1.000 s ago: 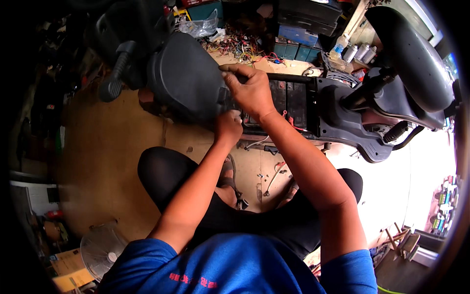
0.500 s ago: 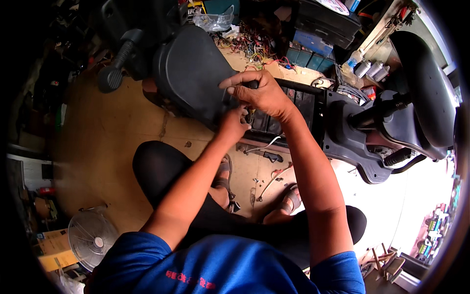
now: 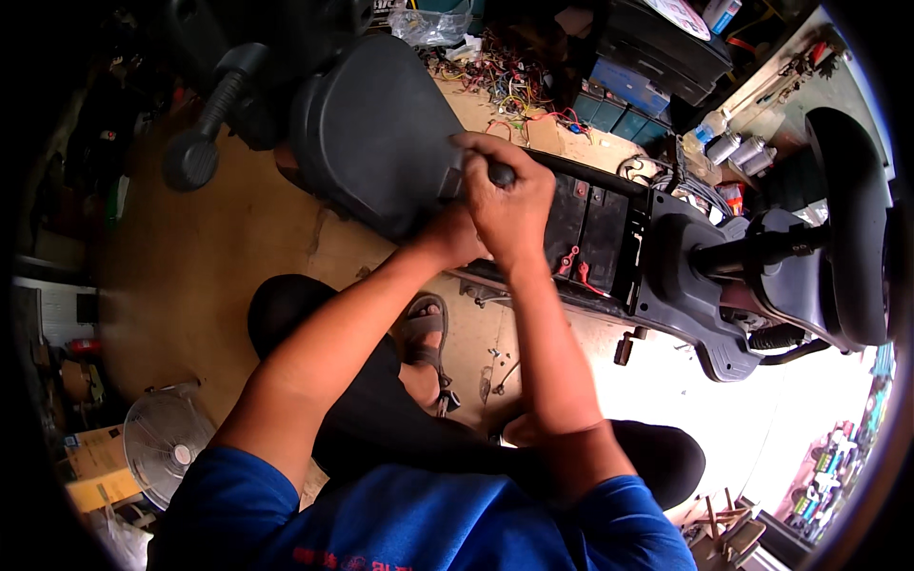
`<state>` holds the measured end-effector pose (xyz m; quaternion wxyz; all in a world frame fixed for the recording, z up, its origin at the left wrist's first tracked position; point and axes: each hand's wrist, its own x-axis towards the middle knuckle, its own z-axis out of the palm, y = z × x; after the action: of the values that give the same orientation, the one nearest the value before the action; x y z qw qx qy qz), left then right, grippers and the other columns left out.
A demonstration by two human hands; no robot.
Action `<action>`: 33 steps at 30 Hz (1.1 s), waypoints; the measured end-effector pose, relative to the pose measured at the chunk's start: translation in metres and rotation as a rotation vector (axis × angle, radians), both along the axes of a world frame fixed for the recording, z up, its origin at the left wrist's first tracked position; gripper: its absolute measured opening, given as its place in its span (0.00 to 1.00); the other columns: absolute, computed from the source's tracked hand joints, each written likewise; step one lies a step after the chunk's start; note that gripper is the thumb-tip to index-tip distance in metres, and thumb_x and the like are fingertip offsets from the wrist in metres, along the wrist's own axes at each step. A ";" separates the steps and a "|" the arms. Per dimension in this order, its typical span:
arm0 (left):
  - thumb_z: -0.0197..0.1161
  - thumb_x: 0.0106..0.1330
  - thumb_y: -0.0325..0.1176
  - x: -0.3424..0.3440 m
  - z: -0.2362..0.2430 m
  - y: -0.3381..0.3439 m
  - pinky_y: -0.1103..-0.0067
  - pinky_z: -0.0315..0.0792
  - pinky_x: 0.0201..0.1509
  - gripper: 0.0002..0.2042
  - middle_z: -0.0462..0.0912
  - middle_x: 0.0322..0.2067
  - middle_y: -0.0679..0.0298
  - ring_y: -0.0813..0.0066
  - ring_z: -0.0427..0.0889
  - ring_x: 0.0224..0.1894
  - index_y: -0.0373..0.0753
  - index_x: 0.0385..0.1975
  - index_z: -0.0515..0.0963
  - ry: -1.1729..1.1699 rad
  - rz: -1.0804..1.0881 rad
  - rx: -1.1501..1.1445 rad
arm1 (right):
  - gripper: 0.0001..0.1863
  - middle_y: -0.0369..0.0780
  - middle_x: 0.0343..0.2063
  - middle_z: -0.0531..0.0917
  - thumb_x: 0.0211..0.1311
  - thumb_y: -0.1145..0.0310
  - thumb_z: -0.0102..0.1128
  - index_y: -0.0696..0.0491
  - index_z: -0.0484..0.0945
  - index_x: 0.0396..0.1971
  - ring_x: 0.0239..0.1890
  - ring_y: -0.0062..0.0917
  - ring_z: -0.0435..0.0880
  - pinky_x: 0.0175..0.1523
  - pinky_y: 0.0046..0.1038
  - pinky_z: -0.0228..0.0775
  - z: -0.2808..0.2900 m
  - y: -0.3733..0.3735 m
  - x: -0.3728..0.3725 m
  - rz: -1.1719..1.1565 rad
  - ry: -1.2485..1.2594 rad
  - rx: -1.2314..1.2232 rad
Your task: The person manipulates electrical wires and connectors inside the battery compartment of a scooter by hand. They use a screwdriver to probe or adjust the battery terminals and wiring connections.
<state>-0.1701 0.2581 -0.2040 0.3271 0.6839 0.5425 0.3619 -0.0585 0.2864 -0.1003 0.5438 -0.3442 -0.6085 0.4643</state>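
Observation:
My right hand [image 3: 514, 195] is closed around a tool with a rounded black handle [image 3: 502, 173]; its working end is hidden under the hand. Just below and left of it, my left hand [image 3: 455, 238] reaches in close, its fingers mostly covered by the right hand. Both hands are at the left end of an open battery compartment in an electric scooter's frame. Black batteries [image 3: 600, 224] with red terminal leads [image 3: 583, 273] sit in that compartment. Left of the hands lies the scooter's smooth dark grey curved panel [image 3: 386, 128].
The black scooter seat [image 3: 843, 228] stands on its post at the right. Tangled wires [image 3: 519, 86] and stacked batteries [image 3: 609, 114] lie beyond the frame. Spray cans [image 3: 743, 152] stand at the far right. Small screws [image 3: 497, 357] lie by my foot. A fan [image 3: 171, 447] is at the lower left.
My right hand has gone from loosely bent, extended fingers to a closed grip around the black handle. My left hand has moved in beneath it. The whole view has shifted slightly.

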 end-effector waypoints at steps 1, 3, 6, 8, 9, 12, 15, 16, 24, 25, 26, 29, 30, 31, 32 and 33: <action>0.71 0.63 0.35 -0.001 -0.002 0.001 0.64 0.76 0.62 0.26 0.86 0.55 0.50 0.54 0.83 0.61 0.37 0.61 0.77 -0.069 -0.022 -0.007 | 0.10 0.37 0.35 0.90 0.68 0.77 0.61 0.61 0.89 0.43 0.37 0.14 0.83 0.47 0.21 0.77 -0.002 -0.006 -0.009 -0.186 0.057 0.065; 0.69 0.65 0.39 -0.004 -0.002 0.002 0.65 0.77 0.61 0.25 0.86 0.55 0.50 0.53 0.84 0.60 0.37 0.61 0.77 -0.212 -0.060 -0.021 | 0.11 0.36 0.34 0.90 0.68 0.79 0.60 0.61 0.89 0.44 0.37 0.14 0.83 0.47 0.20 0.77 -0.001 -0.011 -0.019 -0.275 0.061 0.092; 0.79 0.55 0.38 -0.006 0.002 0.005 0.64 0.78 0.60 0.32 0.87 0.51 0.52 0.56 0.85 0.57 0.37 0.61 0.77 0.114 -0.078 -0.182 | 0.10 0.36 0.35 0.90 0.67 0.78 0.65 0.60 0.90 0.45 0.35 0.14 0.84 0.45 0.19 0.77 0.013 0.002 -0.009 -0.029 -0.061 -0.107; 0.83 0.51 0.37 -0.006 0.003 0.010 0.63 0.79 0.58 0.35 0.89 0.46 0.54 0.58 0.87 0.53 0.36 0.61 0.78 0.435 -0.085 -0.385 | 0.08 0.35 0.33 0.89 0.66 0.75 0.70 0.58 0.91 0.42 0.34 0.14 0.82 0.44 0.20 0.76 0.025 0.021 0.008 0.452 -0.079 -0.123; 0.83 0.51 0.33 -0.004 0.001 0.013 0.64 0.83 0.49 0.34 0.89 0.40 0.56 0.58 0.89 0.42 0.35 0.60 0.77 0.367 -0.060 -0.528 | 0.07 0.34 0.32 0.89 0.65 0.74 0.72 0.58 0.91 0.42 0.33 0.13 0.81 0.43 0.21 0.76 0.028 0.029 0.011 0.618 -0.166 -0.097; 0.81 0.52 0.28 -0.003 -0.005 0.018 0.67 0.84 0.37 0.34 0.88 0.42 0.56 0.60 0.88 0.30 0.35 0.61 0.75 0.250 -0.086 -0.428 | 0.07 0.34 0.32 0.88 0.65 0.76 0.68 0.60 0.90 0.41 0.35 0.14 0.81 0.44 0.20 0.76 0.026 0.024 0.009 0.496 -0.117 -0.118; 0.73 0.57 0.26 -0.003 -0.010 0.014 0.65 0.81 0.52 0.35 0.82 0.54 0.53 0.58 0.86 0.46 0.38 0.67 0.67 0.030 -0.064 0.107 | 0.08 0.34 0.33 0.88 0.66 0.78 0.64 0.61 0.89 0.41 0.37 0.14 0.81 0.46 0.20 0.76 0.008 0.000 -0.009 0.177 -0.014 -0.044; 0.72 0.58 0.27 -0.004 -0.009 0.014 0.64 0.79 0.57 0.36 0.79 0.57 0.52 0.58 0.83 0.52 0.38 0.68 0.66 -0.021 -0.093 0.220 | 0.08 0.34 0.34 0.88 0.67 0.78 0.64 0.61 0.89 0.42 0.37 0.13 0.80 0.46 0.20 0.75 0.001 -0.005 -0.014 0.115 0.023 -0.037; 0.76 0.54 0.30 -0.011 -0.011 0.015 0.61 0.76 0.64 0.28 0.83 0.54 0.46 0.51 0.82 0.60 0.35 0.56 0.77 0.284 -0.153 -0.379 | 0.09 0.32 0.28 0.83 0.72 0.66 0.68 0.57 0.86 0.40 0.33 0.13 0.77 0.39 0.23 0.71 -0.049 -0.002 0.004 0.125 -0.207 -0.117; 0.77 0.53 0.30 -0.011 -0.011 0.017 0.61 0.78 0.62 0.26 0.87 0.50 0.47 0.50 0.85 0.56 0.35 0.54 0.79 0.220 -0.169 -0.546 | 0.09 0.28 0.25 0.79 0.74 0.65 0.67 0.56 0.85 0.38 0.30 0.11 0.73 0.34 0.22 0.68 -0.044 -0.003 0.005 0.094 -0.201 -0.190; 0.72 0.56 0.30 -0.013 -0.012 0.008 0.66 0.82 0.33 0.14 0.87 0.26 0.56 0.62 0.88 0.28 0.34 0.42 0.84 0.033 -0.095 -0.411 | 0.10 0.27 0.24 0.77 0.75 0.63 0.67 0.55 0.86 0.38 0.28 0.11 0.71 0.32 0.21 0.64 -0.034 0.002 0.008 0.056 -0.104 -0.098; 0.72 0.57 0.27 -0.014 0.010 -0.005 0.69 0.81 0.35 0.14 0.87 0.27 0.55 0.66 0.89 0.30 0.33 0.43 0.84 0.092 0.146 -0.333 | 0.13 0.24 0.22 0.72 0.75 0.58 0.68 0.54 0.87 0.42 0.24 0.08 0.66 0.29 0.18 0.57 0.008 0.007 0.034 -0.032 0.136 -0.121; 0.70 0.61 0.24 -0.014 0.024 -0.015 0.71 0.80 0.37 0.12 0.88 0.29 0.55 0.68 0.89 0.31 0.30 0.44 0.83 0.001 0.255 -0.357 | 0.13 0.26 0.23 0.75 0.73 0.62 0.70 0.58 0.83 0.42 0.27 0.08 0.67 0.33 0.17 0.62 0.018 0.001 0.043 -0.124 0.084 -0.020; 0.69 0.63 0.24 -0.017 0.044 -0.023 0.71 0.80 0.38 0.11 0.88 0.29 0.55 0.69 0.88 0.31 0.30 0.45 0.83 0.028 0.244 -0.232 | 0.15 0.27 0.25 0.75 0.72 0.62 0.72 0.59 0.80 0.44 0.28 0.10 0.68 0.34 0.17 0.63 0.024 -0.015 0.059 -0.161 -0.063 0.067; 0.69 0.64 0.24 -0.022 0.067 -0.031 0.72 0.79 0.38 0.11 0.88 0.30 0.55 0.70 0.87 0.31 0.29 0.45 0.83 0.024 0.231 -0.185 | 0.16 0.28 0.28 0.75 0.71 0.65 0.72 0.58 0.77 0.47 0.31 0.12 0.69 0.37 0.18 0.65 0.022 -0.033 0.067 -0.167 -0.130 0.084; 0.68 0.66 0.23 -0.026 0.091 -0.036 0.72 0.79 0.39 0.10 0.88 0.31 0.55 0.71 0.86 0.31 0.29 0.45 0.82 0.015 0.215 -0.089 | 0.13 0.30 0.30 0.74 0.70 0.70 0.70 0.56 0.74 0.44 0.34 0.14 0.69 0.39 0.20 0.66 0.016 -0.057 0.076 -0.104 -0.138 -0.088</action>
<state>-0.1960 0.2219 -0.1127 0.3127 0.6092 0.6306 0.3653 0.0176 0.2292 -0.0843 0.5083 -0.4301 -0.6047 0.4369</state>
